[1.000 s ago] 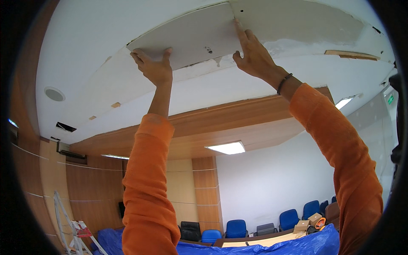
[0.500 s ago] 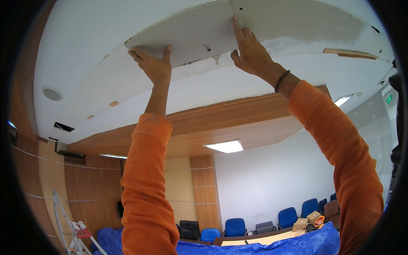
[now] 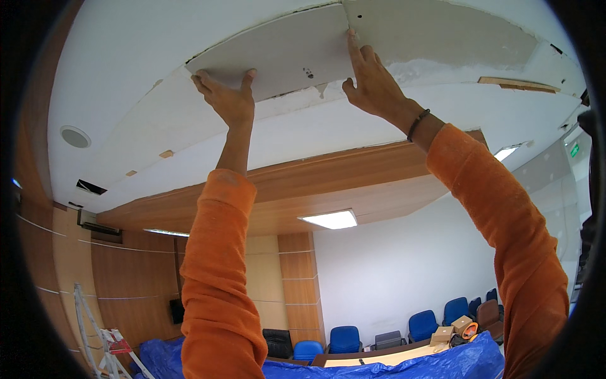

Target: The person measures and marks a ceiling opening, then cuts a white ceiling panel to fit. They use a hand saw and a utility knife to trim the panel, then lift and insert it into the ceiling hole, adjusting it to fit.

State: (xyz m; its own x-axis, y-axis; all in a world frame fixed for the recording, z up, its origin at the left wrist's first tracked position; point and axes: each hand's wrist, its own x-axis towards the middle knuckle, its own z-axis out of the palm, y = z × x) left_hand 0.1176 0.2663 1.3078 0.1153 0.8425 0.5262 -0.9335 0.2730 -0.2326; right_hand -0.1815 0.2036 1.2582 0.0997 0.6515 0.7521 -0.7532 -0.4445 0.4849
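Overhead, a grey ceiling board panel (image 3: 287, 47) lies in an opening of the white ceiling, with dark gaps along its far and near edges. My left hand (image 3: 228, 98) presses against the panel's left end, thumb and fingers spread apart. My right hand (image 3: 375, 82) reaches to the panel's right edge, its index finger stretched along the joint with the neighbouring beige-grey board (image 3: 442, 38). That hand's other fingers are partly bent and the thumb stands apart. A small dark mark shows on the panel's face between the hands.
A wooden strip (image 3: 517, 84) sticks to the ceiling at the right. Below are a wood-clad beam (image 3: 303, 174), a lit lamp panel (image 3: 331, 219), blue chairs (image 3: 345, 339), cardboard boxes (image 3: 442, 335) and a blue tarpaulin (image 3: 442, 363) over a desk. A stepladder (image 3: 107, 344) stands at lower left.
The view has shifted slightly. My right index fingertip sits a little lower along the joint, while my left hand stays at the panel's left end.
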